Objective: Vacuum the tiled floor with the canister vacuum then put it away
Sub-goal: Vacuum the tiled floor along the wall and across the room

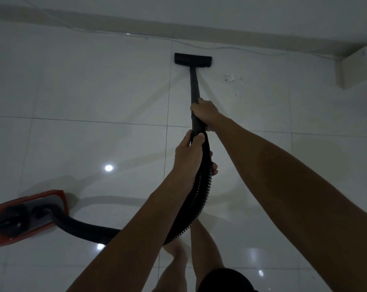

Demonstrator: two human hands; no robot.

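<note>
While the only view I have is the head camera, it shows plenty. My right hand (pixel 204 113) sits just above the middle of the frame, fingers wrapped fully round the black wand (pixel 194 85), nothing else in it. Just below, my left hand (pixel 190 157) is curled shut round the ribbed hose (pixel 201 199) where it joins the wand. At the upper centre the floor head (pixel 193 59) rests flat on the tiled floor (pixel 94 91), close to the skirting. To its right, in the upper right of the frame, lies a small scatter of white debris (pixel 231 78), not yet picked up by my reckoning.

At the lower left the red canister (pixel 26 216) sits on the tiles, the hose looping from it toward my arms.

I judge the wand stiff and light, best steered from where I grip it. The hose will flex and drag, and the canister looks the heavy part; the glossy tiles should let it trail easily.
</note>
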